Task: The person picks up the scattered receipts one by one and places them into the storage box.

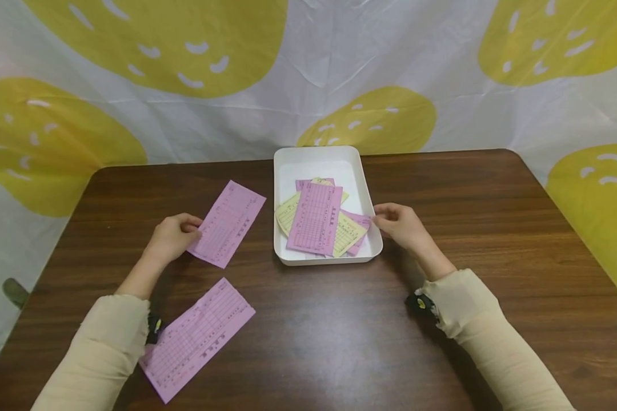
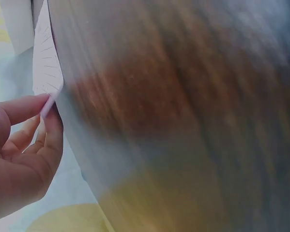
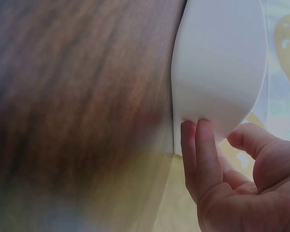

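In the head view, my left hand [image 1: 169, 237] pinches the near left corner of a pink printed slip [image 1: 228, 222]. The left wrist view shows thumb and fingers on either side of that slip's edge [image 2: 48, 63]. A white rectangular tray [image 1: 329, 157] stands at the middle of the far table edge. Pink and yellow slips overlap inside it, a pink slip [image 1: 315, 220] uppermost. My right hand [image 1: 403, 225] holds the tray's right side. Up close, the fingertips press the tray's outer wall [image 3: 217, 67], with the thumb at its rim.
Another pink slip [image 1: 197, 339] lies on the brown wooden table [image 1: 329, 325] at the near left, partly under the left forearm. A white curtain [image 1: 339, 63] with yellow shapes hangs right behind the table.
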`<state>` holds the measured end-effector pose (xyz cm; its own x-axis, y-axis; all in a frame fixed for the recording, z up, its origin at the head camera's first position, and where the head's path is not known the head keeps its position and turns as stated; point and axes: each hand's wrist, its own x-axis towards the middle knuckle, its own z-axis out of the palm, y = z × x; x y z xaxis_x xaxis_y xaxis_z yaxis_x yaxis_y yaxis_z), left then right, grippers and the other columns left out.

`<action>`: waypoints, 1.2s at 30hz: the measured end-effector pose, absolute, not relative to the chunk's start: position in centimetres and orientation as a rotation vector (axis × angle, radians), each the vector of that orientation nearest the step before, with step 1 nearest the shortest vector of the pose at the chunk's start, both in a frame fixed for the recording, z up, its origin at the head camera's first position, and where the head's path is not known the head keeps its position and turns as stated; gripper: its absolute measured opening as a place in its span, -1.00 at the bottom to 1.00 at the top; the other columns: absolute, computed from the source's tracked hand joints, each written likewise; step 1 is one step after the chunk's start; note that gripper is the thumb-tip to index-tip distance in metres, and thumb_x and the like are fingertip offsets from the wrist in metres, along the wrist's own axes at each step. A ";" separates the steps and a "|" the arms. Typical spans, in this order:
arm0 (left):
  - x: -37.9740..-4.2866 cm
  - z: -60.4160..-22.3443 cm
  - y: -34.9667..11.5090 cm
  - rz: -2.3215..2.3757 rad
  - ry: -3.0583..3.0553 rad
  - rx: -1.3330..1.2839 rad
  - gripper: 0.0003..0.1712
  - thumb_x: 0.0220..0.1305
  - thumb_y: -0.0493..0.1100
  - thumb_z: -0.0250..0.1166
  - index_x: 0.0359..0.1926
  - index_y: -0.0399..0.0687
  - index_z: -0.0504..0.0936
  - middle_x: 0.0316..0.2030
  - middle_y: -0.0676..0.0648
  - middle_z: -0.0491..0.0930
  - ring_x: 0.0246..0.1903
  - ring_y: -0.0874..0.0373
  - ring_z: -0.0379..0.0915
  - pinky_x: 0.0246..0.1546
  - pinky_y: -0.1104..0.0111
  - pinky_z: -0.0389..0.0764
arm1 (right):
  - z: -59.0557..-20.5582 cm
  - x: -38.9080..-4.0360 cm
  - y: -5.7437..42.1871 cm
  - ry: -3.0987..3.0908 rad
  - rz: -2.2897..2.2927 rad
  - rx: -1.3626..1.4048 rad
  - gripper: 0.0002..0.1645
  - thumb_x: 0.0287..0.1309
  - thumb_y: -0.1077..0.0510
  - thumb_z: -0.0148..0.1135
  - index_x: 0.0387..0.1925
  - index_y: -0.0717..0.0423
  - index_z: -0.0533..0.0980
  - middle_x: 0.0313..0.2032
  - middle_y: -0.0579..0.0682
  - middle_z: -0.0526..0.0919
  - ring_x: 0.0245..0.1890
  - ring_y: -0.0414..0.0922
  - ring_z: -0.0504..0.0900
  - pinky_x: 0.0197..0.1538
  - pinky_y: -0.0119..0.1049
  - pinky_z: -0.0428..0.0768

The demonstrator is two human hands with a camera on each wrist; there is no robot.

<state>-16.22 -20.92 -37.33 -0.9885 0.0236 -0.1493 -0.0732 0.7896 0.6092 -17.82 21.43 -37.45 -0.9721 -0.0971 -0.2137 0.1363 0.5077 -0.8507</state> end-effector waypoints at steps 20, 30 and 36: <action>-16.6 -35.8 -18.8 1.662 2.582 -0.298 -0.54 0.32 -0.26 0.13 0.20 -0.40 0.41 -0.33 0.13 0.57 -0.45 0.56 0.41 -0.36 0.71 0.52 | -37.3 -17.7 21.4 2.500 -1.456 0.041 -0.52 0.30 0.24 0.05 0.17 0.48 0.37 -0.09 0.33 0.56 -0.39 -0.38 0.52 -0.29 -0.59 0.61; -17.0 -34.9 -16.1 1.832 2.611 -0.362 -0.60 0.29 -0.28 0.16 0.12 -0.36 0.49 -0.22 -0.04 0.55 -0.42 0.50 0.42 -0.36 0.71 0.51 | -37.2 -17.6 21.4 2.495 -1.457 0.057 -0.52 0.31 0.25 0.05 0.18 0.47 0.36 -0.04 0.37 0.55 -0.34 -0.34 0.54 -0.26 -0.56 0.65; -17.1 -34.7 -14.5 1.878 2.629 -0.352 -0.62 0.28 -0.28 0.18 0.09 -0.34 0.52 -0.11 -0.23 0.57 -0.42 0.52 0.41 -0.37 0.71 0.46 | -37.2 -17.6 21.3 2.506 -1.448 0.056 -0.53 0.31 0.24 0.05 0.17 0.47 0.38 0.01 0.42 0.55 -0.29 -0.28 0.59 -0.22 -0.51 0.67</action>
<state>-17.12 -14.50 -34.70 -0.9708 -0.2370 -0.0376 -0.1124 0.3107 0.9438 -17.58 21.29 -37.16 -0.9689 -0.0891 -0.2307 0.1555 0.5061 -0.8483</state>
